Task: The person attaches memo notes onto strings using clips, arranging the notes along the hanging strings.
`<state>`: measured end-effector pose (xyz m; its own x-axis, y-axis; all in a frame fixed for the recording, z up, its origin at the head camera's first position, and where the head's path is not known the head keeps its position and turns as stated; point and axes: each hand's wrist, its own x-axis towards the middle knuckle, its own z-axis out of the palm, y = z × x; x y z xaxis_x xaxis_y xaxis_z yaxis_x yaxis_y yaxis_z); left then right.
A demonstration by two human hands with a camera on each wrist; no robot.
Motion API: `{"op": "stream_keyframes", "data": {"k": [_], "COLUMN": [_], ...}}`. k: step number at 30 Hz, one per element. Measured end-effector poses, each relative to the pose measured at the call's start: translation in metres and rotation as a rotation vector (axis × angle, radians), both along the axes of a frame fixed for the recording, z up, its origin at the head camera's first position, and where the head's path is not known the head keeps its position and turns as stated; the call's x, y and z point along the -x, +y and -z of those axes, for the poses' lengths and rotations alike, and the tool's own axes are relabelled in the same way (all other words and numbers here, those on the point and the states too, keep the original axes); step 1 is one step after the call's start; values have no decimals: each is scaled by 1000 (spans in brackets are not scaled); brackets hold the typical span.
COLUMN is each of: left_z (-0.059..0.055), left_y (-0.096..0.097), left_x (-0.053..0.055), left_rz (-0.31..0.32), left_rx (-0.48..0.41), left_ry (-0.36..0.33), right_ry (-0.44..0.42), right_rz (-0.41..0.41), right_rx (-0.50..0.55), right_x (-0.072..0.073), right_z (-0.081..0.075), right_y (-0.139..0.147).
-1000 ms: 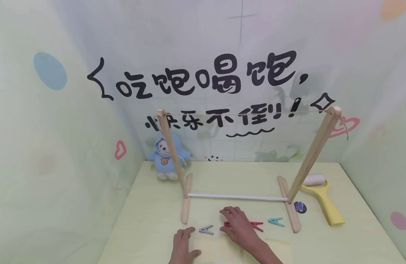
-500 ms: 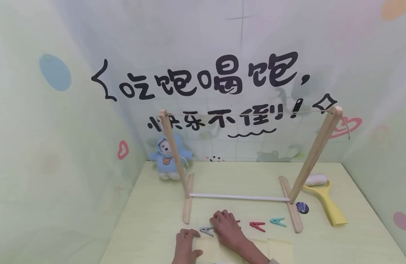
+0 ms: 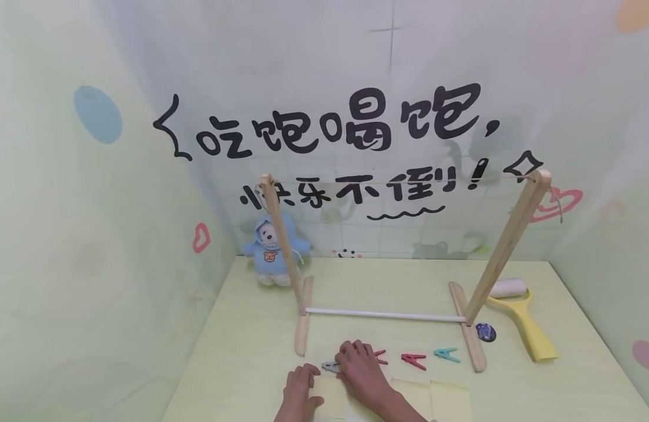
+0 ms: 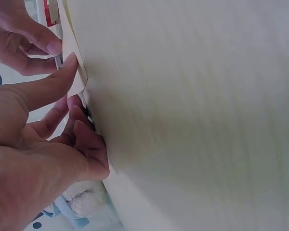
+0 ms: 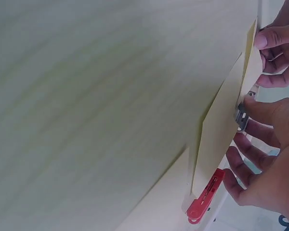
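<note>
In the head view, my right hand (image 3: 362,375) pinches a grey clothespin (image 3: 331,366) by its right end; in the right wrist view the grey clothespin (image 5: 241,118) sits between thumb and fingers. My left hand (image 3: 299,391) is at the left edge of the leftmost pale yellow paper square (image 3: 330,398). Its thumb (image 4: 67,72) lies against that paper in the left wrist view, while the other fingers bend loosely toward the table. A red clothespin (image 3: 380,356) is partly hidden behind my right hand. Another red clothespin (image 3: 413,361) and a teal one (image 3: 447,354) lie further right.
A wooden stand with two posts (image 3: 506,249), a string across the top and a white bar (image 3: 388,315) below stands behind the clothespins. A blue-hooded plush toy (image 3: 272,252) is back left. To the right lie a dark round disc (image 3: 485,332) and a yellow-handled roller (image 3: 530,328).
My right hand has moved left, off the red clothespin and onto the grey one. The left hand stays beside the paper. The head view has shifted slightly.
</note>
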<state>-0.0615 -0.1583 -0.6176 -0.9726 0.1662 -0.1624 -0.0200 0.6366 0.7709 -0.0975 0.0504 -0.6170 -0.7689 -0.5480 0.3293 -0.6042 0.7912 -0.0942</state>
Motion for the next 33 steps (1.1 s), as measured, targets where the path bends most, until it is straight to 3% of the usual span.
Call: {"op": "stream_keyframes", "data": {"k": [4, 10, 16, 19, 23, 27, 29, 33], "left_z": [-1, -4, -3, -2, -4, -5, -6, -6], "left_y": [1, 5, 6, 6, 3, -2, -3, -5], "left_x": [0, 0, -3, -4, -5, -6, -7, -9], "left_rz": [-3, -44, -28, -39, -56, -29, -12, -9], "left_rx": [16, 50, 78, 71, 13, -52, -68, -77], "left_ry": [-6, -114, -83, -76, -72, 0, 47, 109], "right_ry": [5, 23, -6, -84, -281, -447, -467, -419], "right_rz": [0, -1, -10, -25, -44, -53, -61, -108], "right_rx": [2, 41, 144, 262, 486, 694, 763, 856], "right_x": [-2, -2, 2, 4, 7, 13, 16, 21], "right_z": [-2, -3, -6, -8, -14, -22, -26, -34], "right_y": [0, 1, 5, 7, 12, 20, 24, 33]}}
